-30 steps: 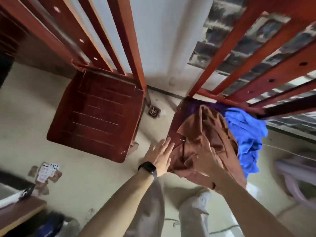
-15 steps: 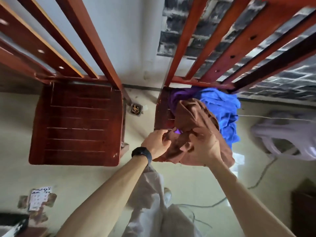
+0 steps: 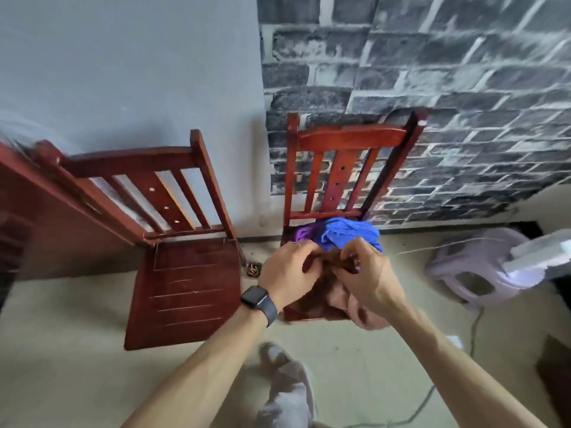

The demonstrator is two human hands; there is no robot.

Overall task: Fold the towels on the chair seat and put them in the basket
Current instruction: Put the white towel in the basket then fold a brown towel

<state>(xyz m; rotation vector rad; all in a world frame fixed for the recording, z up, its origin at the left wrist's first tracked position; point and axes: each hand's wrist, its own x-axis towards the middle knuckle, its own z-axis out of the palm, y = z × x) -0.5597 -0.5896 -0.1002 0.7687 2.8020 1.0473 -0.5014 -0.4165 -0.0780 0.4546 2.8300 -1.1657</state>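
Observation:
A pile of towels lies on the seat of the right-hand red wooden chair [image 3: 346,140]. A brown towel [image 3: 321,296] is at the front, a blue towel [image 3: 349,234] behind it, and a purple towel [image 3: 304,233] shows at the back left. My left hand [image 3: 287,271] and my right hand [image 3: 367,278] both grip the upper edge of the brown towel, close together above the seat. The rest of the brown towel hangs down under my hands and over the seat's front edge. No basket is in view.
A second red wooden chair [image 3: 185,291] with a bare seat stands to the left. A pale lilac plastic stool [image 3: 482,273] is on the floor at the right, with a white object beside it. A cable [image 3: 472,332] runs across the floor. Walls stand behind both chairs.
The view has tilted up from the floor to the chairs and wall. My left hand, open one second ago, has closed on the brown towel beside my right hand, and both have bunched its edge.

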